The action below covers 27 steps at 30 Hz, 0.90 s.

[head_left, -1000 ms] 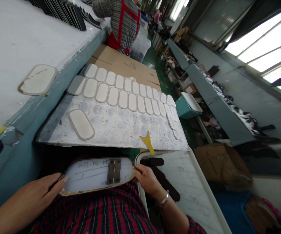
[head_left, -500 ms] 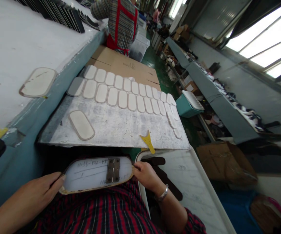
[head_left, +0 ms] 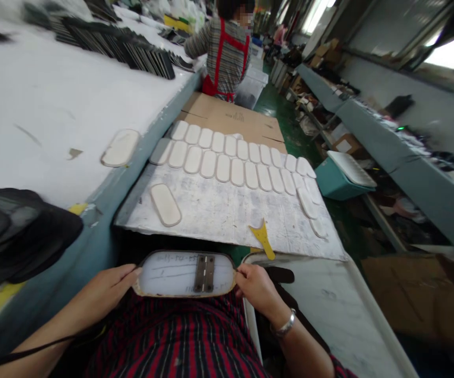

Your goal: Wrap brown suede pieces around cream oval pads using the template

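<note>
An oval, translucent white template [head_left: 167, 274] with a dark metal hinge [head_left: 204, 273] and handwriting on it is held level over my lap. My left hand [head_left: 106, 291] pinches its left end, and my right hand [head_left: 259, 289] pinches its right end. Beyond it, a whitish board [head_left: 219, 210] carries two rows of oval pale pieces [head_left: 223, 168]. One separate oval piece [head_left: 166, 205] lies at the board's near left. A yellow Y-shaped tool [head_left: 263, 239] rests at the board's near edge.
On the white table [head_left: 45, 105] at left are an oval piece [head_left: 120, 148], dark stacked strips [head_left: 120, 44] and black material [head_left: 22, 236]. A bin [head_left: 329, 294] with dark pieces stands at right. A person in a red-strapped apron [head_left: 227, 58] is ahead, near a teal box [head_left: 341, 176].
The view has turned left, so the scene sits further right and more of the table and black material shows. The template appears more level, still held at both ends.
</note>
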Each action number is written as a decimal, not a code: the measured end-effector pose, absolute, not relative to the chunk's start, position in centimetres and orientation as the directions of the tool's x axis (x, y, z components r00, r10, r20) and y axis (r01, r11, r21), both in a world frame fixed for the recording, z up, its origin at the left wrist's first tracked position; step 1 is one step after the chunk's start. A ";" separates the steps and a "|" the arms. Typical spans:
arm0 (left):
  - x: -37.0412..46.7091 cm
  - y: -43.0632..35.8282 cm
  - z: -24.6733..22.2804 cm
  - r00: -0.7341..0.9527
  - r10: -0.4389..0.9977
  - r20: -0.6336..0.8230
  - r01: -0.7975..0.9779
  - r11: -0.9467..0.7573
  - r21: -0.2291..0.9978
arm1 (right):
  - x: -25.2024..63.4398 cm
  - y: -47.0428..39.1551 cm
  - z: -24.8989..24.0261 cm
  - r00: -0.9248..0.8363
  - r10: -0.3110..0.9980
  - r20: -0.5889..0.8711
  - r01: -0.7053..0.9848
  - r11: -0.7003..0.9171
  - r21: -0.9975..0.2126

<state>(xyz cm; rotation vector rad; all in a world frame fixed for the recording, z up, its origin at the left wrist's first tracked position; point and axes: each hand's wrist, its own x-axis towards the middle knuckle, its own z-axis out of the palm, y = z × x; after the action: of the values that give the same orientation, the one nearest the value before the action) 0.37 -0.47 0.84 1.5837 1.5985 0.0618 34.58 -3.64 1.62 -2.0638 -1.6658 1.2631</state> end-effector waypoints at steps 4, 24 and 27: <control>0.6 -0.6 1.7 0.157 0.784 -0.601 0.679 0.357 0.642 | 34.4 -3.4 1.9 -0.014 0.862 -0.507 0.749 -0.327 -0.576; 1.1 -0.9 2.0 0.168 0.801 -0.574 0.673 0.332 0.661 | 35.0 -3.5 1.5 -0.065 0.826 -0.560 0.716 -0.352 -0.603; 1.2 -1.0 2.4 0.184 0.810 -0.556 0.641 0.330 0.693 | 35.2 -3.7 1.6 -0.077 0.810 -0.582 0.678 -0.385 -0.626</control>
<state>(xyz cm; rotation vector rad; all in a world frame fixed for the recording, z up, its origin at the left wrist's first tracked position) 1.16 -1.02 2.40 1.3771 1.5223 0.1986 35.15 -3.74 1.56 -2.0367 -1.6575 1.4625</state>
